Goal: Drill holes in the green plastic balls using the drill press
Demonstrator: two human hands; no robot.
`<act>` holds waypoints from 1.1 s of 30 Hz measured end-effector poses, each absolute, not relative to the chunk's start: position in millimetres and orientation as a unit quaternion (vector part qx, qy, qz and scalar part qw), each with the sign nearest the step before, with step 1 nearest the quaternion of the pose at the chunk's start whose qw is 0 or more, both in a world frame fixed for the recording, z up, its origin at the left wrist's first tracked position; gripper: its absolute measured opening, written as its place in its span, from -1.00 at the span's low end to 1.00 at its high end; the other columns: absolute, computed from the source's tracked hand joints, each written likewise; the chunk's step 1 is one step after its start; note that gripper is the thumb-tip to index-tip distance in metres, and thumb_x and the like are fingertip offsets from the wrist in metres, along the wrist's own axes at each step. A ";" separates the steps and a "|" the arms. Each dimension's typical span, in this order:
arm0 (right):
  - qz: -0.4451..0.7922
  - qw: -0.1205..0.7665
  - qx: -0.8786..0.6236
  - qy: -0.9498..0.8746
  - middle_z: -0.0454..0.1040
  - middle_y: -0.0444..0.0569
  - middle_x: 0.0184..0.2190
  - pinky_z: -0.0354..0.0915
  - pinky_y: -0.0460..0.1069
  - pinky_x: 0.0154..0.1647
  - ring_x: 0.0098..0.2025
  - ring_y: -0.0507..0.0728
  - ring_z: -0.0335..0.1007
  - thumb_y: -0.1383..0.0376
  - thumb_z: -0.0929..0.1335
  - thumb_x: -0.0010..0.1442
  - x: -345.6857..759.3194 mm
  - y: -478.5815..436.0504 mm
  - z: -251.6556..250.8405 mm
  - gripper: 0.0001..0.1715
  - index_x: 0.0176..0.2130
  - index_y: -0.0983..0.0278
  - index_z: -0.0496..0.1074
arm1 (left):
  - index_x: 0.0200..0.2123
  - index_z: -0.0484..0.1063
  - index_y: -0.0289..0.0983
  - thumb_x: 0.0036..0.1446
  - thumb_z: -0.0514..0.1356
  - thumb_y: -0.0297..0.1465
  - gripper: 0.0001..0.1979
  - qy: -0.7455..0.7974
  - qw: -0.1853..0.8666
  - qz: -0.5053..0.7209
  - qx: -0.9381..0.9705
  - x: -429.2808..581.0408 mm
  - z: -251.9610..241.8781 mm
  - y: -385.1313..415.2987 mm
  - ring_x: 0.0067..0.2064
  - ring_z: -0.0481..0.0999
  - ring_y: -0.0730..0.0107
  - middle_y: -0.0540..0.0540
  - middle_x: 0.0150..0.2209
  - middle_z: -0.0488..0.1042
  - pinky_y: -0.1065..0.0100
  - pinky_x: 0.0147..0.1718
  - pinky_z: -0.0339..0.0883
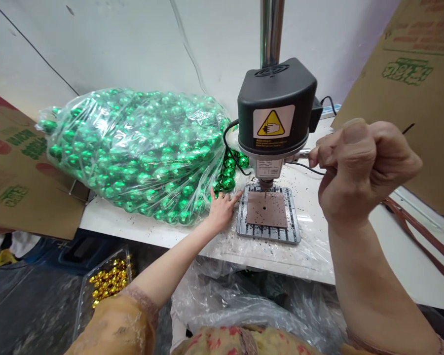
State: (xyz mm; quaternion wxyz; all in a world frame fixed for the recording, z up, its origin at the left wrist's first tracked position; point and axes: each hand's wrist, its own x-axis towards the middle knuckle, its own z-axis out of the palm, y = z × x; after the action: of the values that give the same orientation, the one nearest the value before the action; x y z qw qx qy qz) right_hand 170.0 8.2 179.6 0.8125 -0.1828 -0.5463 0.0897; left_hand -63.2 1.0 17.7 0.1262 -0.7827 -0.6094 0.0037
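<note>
A black drill press (276, 106) with a yellow warning label stands on the white table. My right hand (366, 167) is closed at its right side, around the feed lever, most of which the fingers hide. My left hand (224, 209) reaches to the mouth of a clear plastic bag (140, 153) full of shiny green faceted balls. Its fingers are spread, with the tips at loose green balls (228, 183); I see nothing gripped in them. Right of that hand lies the slotted metal base (294, 231), carrying a brown board (276, 217) with a small dark hole under the drill bit.
Dark shavings are scattered around the base on the white table (314, 251). Cardboard boxes stand at left (18, 182) and right (422, 108). A clear bin (80, 291) with gold balls sits low at left. A brown strap (425, 241) lies at right.
</note>
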 end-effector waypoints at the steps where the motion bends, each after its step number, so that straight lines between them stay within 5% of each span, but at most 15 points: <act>1: 0.089 0.813 -0.178 -0.548 0.10 -0.28 -0.63 0.15 -0.03 -0.50 -0.56 -0.12 0.20 0.17 0.35 0.41 170.2 8.5 179.5 -0.41 -0.58 0.27 0.13 | 0.31 0.44 -0.07 0.34 0.07 -0.56 -0.45 -0.609 0.125 0.013 -0.783 -63.7 17.9 1.3 0.01 0.56 -0.01 -0.17 -0.15 0.63 -0.43 0.37 0.02; 4: 0.089 0.814 -0.168 -0.549 0.07 -0.27 -0.64 0.13 -0.04 -0.52 -0.57 -0.13 0.17 0.18 0.36 0.40 170.6 9.2 179.5 -0.38 -0.58 0.28 0.05 | -0.05 0.63 -0.26 0.30 0.07 -0.60 -0.64 -0.598 0.135 0.032 -0.789 -65.3 18.3 -0.3 0.01 0.55 -0.03 -0.24 -0.18 0.60 -0.40 0.42 -0.04; 7: 0.091 0.814 -0.172 -0.547 0.07 -0.27 -0.63 0.13 -0.05 -0.52 -0.56 -0.13 0.16 0.17 0.36 0.40 170.5 8.6 179.0 -0.39 -0.57 0.27 0.06 | -0.18 0.62 -0.34 0.29 0.07 -0.62 -0.70 -0.576 0.138 0.044 -0.805 -66.7 17.9 -5.8 -0.02 0.56 -0.03 -0.29 -0.21 0.59 -0.38 0.45 -0.07; 11: 0.098 0.817 -0.180 -0.539 0.08 -0.28 -0.63 0.15 -0.03 -0.49 -0.55 -0.11 0.17 0.13 0.37 0.39 169.8 7.7 177.6 -0.41 -0.56 0.26 0.12 | -0.12 0.59 -0.38 0.34 0.08 -0.54 -0.74 -0.573 0.137 0.051 -0.806 -69.0 16.4 -18.1 0.15 0.53 -0.14 -0.36 -0.09 0.59 -0.40 0.41 0.03; 15: 0.097 0.822 -0.182 -0.531 0.07 -0.28 -0.63 0.15 -0.01 -0.49 -0.57 -0.10 0.14 0.12 0.38 0.39 168.7 8.4 176.5 -0.42 -0.56 0.25 0.14 | 0.15 0.50 -0.35 0.43 0.08 -0.37 -0.65 -0.611 0.162 -0.008 -0.775 -74.5 12.0 -28.1 0.37 0.35 -0.29 -0.40 0.16 0.53 -0.34 0.33 0.20; 21: 0.100 0.819 -0.179 -0.536 0.08 -0.27 -0.63 0.13 -0.02 -0.49 -0.56 -0.11 0.16 0.14 0.37 0.39 169.3 8.0 175.6 -0.41 -0.57 0.26 0.11 | 0.17 0.45 -0.34 0.40 0.04 -0.50 -0.65 -0.676 0.146 -0.099 -0.716 -94.0 8.9 -22.2 0.26 0.45 -0.10 -0.42 0.22 0.46 -0.04 0.21 0.40; 28: 0.094 0.810 -0.178 -0.551 0.09 -0.26 -0.61 0.15 -0.04 -0.50 -0.55 -0.14 0.19 0.16 0.34 0.42 170.2 5.7 177.0 -0.40 -0.58 0.28 0.11 | 0.21 0.46 -0.29 0.23 0.17 -0.53 -0.53 -0.702 0.121 -0.067 -0.698 -90.7 19.2 -12.6 0.10 0.48 -0.17 -0.35 0.00 0.48 -0.06 0.04 0.44; 33: 0.091 0.806 -0.172 -0.560 0.09 -0.26 -0.61 0.14 -0.05 -0.52 -0.55 -0.14 0.19 0.18 0.34 0.42 172.0 6.4 177.1 -0.42 -0.58 0.28 0.13 | 0.36 0.37 -0.07 0.24 0.12 -0.57 -0.36 -0.688 0.169 -0.096 -0.699 -77.6 22.9 -3.2 0.17 0.45 -0.16 -0.31 0.10 0.46 -0.22 0.16 0.34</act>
State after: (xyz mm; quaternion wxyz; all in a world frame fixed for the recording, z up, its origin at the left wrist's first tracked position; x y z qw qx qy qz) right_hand 172.0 6.4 177.1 0.8055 -0.1724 -0.5596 0.0911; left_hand -77.6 -3.2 22.9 0.1691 -0.6990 -0.6882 -0.0958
